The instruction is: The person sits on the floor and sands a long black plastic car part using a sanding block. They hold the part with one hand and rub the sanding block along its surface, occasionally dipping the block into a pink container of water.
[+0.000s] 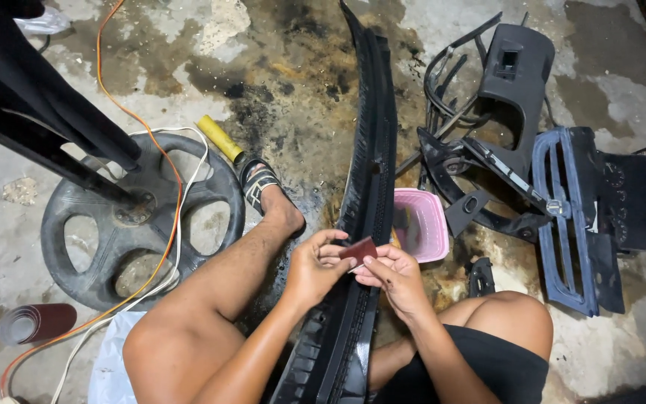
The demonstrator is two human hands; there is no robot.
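The person wears black shorts (487,366) and a black strapped sandal (257,182), arms bare.

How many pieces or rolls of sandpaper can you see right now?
2: a small sandpaper piece held between the left hand and right hand, and a sandpaper roll on the floor, lower left. More may be hidden.

A small dark red piece of sandpaper (359,250) is held flat between the fingertips of both hands, just above a long black plastic trim panel (371,150). The panel is laid lengthwise on the stained concrete floor, running from between the legs away toward the top, ribbed along its middle.
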